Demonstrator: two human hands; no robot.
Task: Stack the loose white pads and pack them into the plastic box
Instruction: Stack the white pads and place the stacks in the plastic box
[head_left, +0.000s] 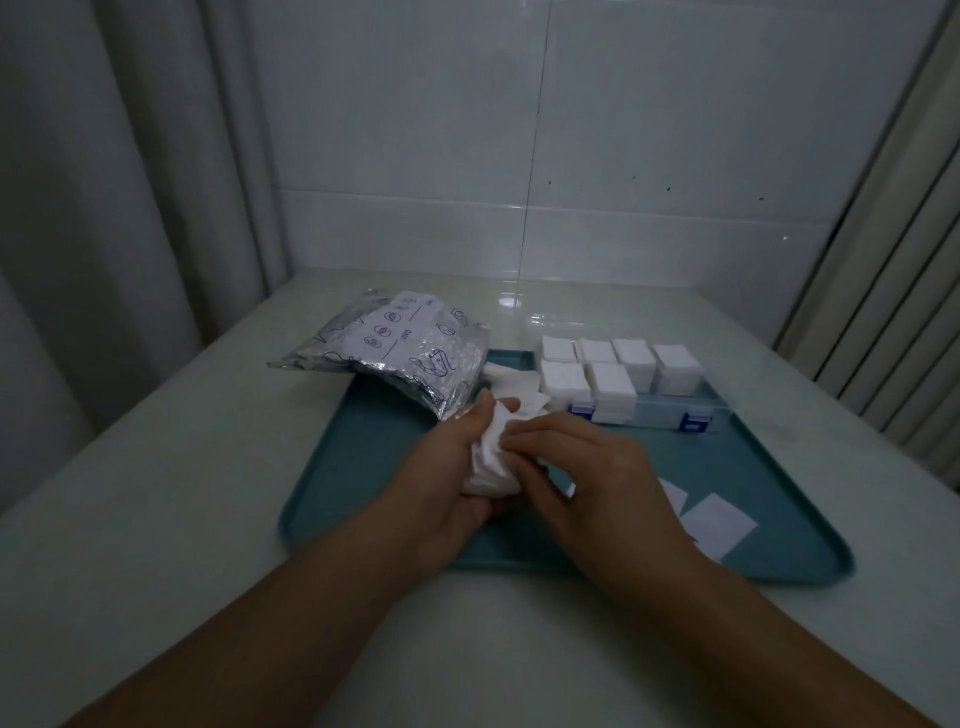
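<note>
My left hand (447, 467) grips a bunch of white pads (491, 457) above the middle of the teal tray (363, 457). My right hand (587, 473) pinches the same bunch from the right side. The clear plastic box (670, 410) with blue clasps stands at the tray's far right, its compartments filled with several stacks of white pads (613, 371). More loose pads (519, 387) lie in a pile behind my hands. Two flat pads (719, 522) lie on the tray to the right of my right hand.
A silver foil bag (400, 358) with blue print lies on the tray's far left corner, partly on the pale table (156, 467). A tiled wall stands behind the table, with a curtain at the left and slats at the right.
</note>
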